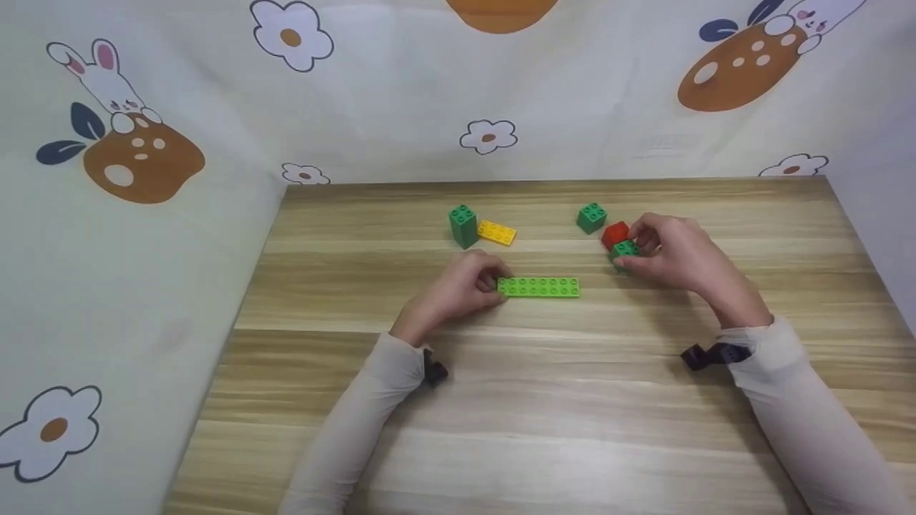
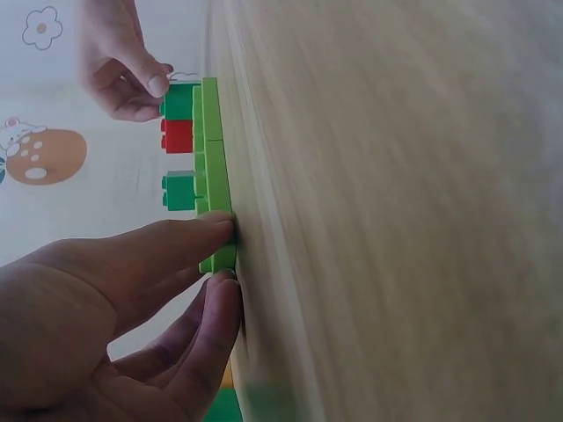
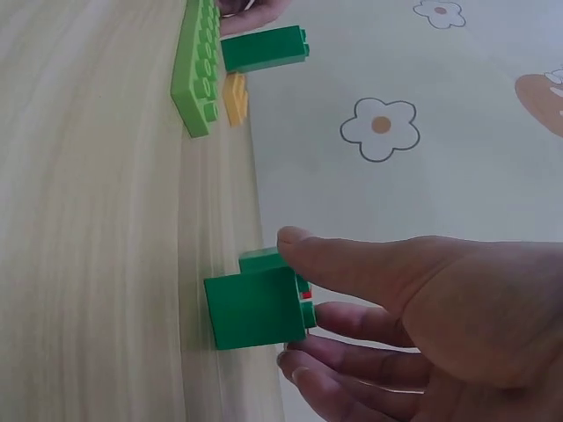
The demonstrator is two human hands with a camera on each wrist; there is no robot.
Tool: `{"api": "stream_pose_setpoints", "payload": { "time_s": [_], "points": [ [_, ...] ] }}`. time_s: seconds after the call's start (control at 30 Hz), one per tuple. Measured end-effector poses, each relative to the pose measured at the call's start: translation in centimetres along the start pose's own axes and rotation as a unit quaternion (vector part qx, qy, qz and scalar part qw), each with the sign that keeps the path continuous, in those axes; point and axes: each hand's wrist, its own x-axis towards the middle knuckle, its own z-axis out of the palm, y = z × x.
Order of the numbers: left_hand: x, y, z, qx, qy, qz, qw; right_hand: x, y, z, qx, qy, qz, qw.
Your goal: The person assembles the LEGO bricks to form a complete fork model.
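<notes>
A long light green building brick [image 1: 538, 287] lies flat on the table with two rows of studs facing up. My left hand [image 1: 465, 286] pinches its left end between thumb and fingers. Farther right, my right hand [image 1: 676, 250] has its thumb and curled fingers about a small green building brick [image 3: 255, 309]. Directly behind that brick sits a red brick [image 1: 615, 234], partly covered by it and the fingers. Another green brick [image 1: 592, 218] stands a little to the left of the red one.
Behind my left hand a tall green brick or stack [image 1: 464, 227] stands upright, beside a flat yellow brick [image 1: 497, 232]. The wooden table [image 1: 544, 400] meets a patterned cloth wall [image 1: 401, 107] at the back and sides.
</notes>
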Motion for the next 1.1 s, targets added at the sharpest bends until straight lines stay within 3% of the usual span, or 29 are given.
{"api": "stream_pose_setpoints", "payload": {
  "time_s": [0.23,0.57,0.9,1.1],
  "points": [
    [0.0,-0.1,-0.1,-0.003,0.000,-0.005,1.0000,-0.2,-0.4,0.0,-0.002,-0.007,-0.013,0.9999],
    [0.0,-0.1,-0.1,0.002,0.002,-0.006,1.0000,-0.5,-1.4,-0.1,0.048,-0.031,-0.034,0.9978],
    [0.1,-0.3,0.0,-0.001,0.001,-0.008,1.0000,-0.2,-1.7,1.3,0.064,-0.027,-0.127,0.9894],
    [0.0,-0.4,0.0,-0.003,0.002,-0.007,1.0000,-0.3,-2.2,2.4,0.074,-0.043,-0.152,0.9847]
  ]
}}
